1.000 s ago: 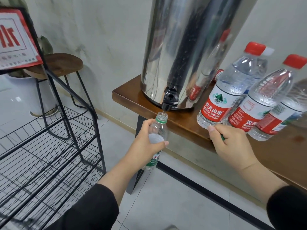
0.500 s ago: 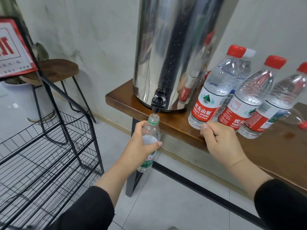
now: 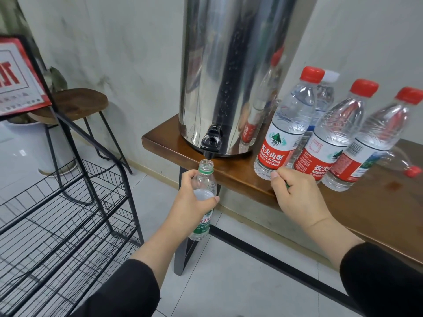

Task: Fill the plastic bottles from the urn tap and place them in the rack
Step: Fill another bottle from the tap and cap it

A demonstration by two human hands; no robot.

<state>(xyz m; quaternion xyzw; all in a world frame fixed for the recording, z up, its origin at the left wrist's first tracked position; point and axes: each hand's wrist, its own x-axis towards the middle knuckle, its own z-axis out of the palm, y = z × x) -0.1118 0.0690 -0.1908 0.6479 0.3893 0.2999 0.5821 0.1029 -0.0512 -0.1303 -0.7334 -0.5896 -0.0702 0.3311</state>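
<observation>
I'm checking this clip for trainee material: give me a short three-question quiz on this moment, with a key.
1. True or false: the left hand holds the green-label bottle upright with its open mouth under the tap.
2. Which caps do the bottles standing on the bench beside the urn mostly have? A. red B. green C. black
3. Fill the gap: the wire rack stands on the person's ____ side.

Key: 1 true; 2 A; 3 left. The right hand rests at the bench edge, fingers curled round something small and green, too hidden to name.
</observation>
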